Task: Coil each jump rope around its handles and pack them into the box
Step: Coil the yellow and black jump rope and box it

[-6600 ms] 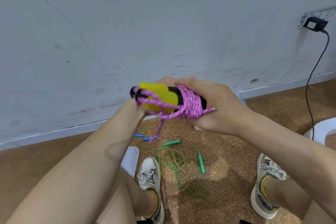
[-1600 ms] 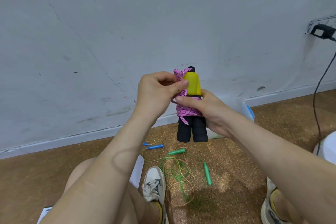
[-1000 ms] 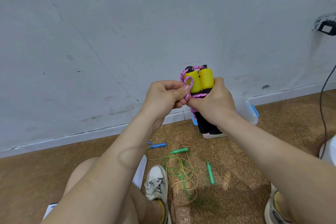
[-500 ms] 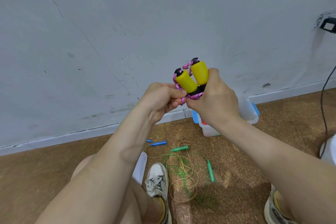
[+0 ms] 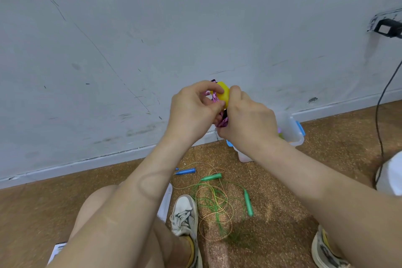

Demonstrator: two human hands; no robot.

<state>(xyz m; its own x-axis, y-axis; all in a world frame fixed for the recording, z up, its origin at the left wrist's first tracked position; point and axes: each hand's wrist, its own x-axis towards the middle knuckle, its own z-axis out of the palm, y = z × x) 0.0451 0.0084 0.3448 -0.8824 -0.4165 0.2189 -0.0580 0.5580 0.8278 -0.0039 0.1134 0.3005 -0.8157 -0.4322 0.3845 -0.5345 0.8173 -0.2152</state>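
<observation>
Bare room — scuffed grey wall [image 5: 130, 28], white skirting [image 5: 87, 165], brown speckled floor [image 5: 282, 235], wall socket [image 5: 385, 27]

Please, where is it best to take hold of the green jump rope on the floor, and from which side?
By its two rigid green plastic handles, not the thin tangled green cord. They lie flat on the brown speckled floor at the coil's edge, so probably come from above, pinching across each narrow handle.

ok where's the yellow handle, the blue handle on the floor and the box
yellow handle [image 5: 224, 93], head view, on its rounded yellow end.
blue handle [image 5: 186, 171], head view, on the middle of its shaft.
box [image 5: 289, 124], head view, on its clear plastic wall.
</observation>
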